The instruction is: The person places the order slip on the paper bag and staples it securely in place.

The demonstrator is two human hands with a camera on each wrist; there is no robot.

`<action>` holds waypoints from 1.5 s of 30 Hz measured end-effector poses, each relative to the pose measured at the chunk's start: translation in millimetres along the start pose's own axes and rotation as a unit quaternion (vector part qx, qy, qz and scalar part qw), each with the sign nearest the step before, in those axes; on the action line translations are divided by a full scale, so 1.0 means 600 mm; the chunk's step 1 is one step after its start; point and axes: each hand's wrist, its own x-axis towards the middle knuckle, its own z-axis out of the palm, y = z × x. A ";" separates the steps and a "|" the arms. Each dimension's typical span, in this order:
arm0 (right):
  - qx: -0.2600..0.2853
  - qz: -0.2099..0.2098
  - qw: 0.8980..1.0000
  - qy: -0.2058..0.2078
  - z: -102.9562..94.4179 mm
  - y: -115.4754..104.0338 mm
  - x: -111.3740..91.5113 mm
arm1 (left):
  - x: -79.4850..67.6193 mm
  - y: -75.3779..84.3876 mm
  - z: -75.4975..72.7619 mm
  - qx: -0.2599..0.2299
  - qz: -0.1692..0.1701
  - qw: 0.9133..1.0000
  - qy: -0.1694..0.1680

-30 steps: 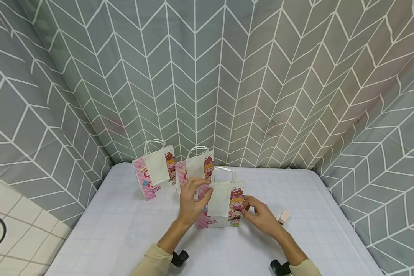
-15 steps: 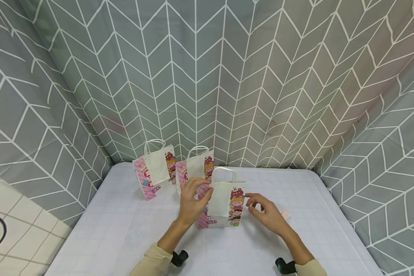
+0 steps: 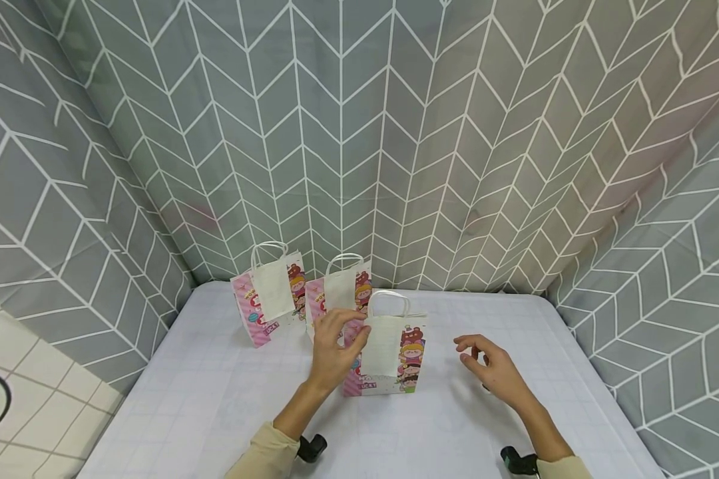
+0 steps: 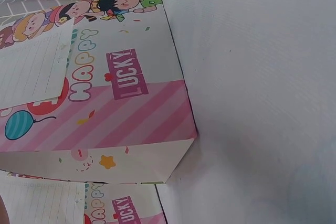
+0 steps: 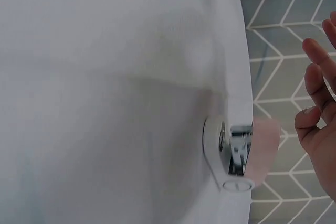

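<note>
A small paper gift bag with white rope handles stands upright on the table, pink-striped at one side and printed with cartoon figures at the other. A lined paper sheet lies against its front. At the bag's upper left edge, my left hand pinches it between thumb and fingers; the left wrist view shows the bag's LUCKY print close up. My right hand hovers to the right of the bag, fingers loosely bent and holding nothing. Below it, a small pink and white stapler sits on the table, mostly hidden in the head view.
Two similar bags stand behind and to the left, one nearer and one farther left, each with a paper sheet in front. The white-covered table ends at a grey patterned curtain at the back and sides.
My right hand has let go of the bag's right edge and moved away to the right, over the stapler. The left hand stays at the bag's upper left edge.
</note>
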 end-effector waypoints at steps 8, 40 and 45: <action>-0.020 0.029 0.999 0.015 -0.028 0.033 -0.018 | -0.002 -0.001 0.000 -0.003 0.002 1.000 0.003; -0.020 0.150 0.984 -0.092 -0.061 0.108 -0.052 | -0.002 0.000 0.001 -0.005 0.002 1.000 0.004; -0.023 0.152 0.984 -0.095 -0.061 0.111 -0.052 | -0.003 -0.002 0.002 -0.007 0.004 1.000 0.005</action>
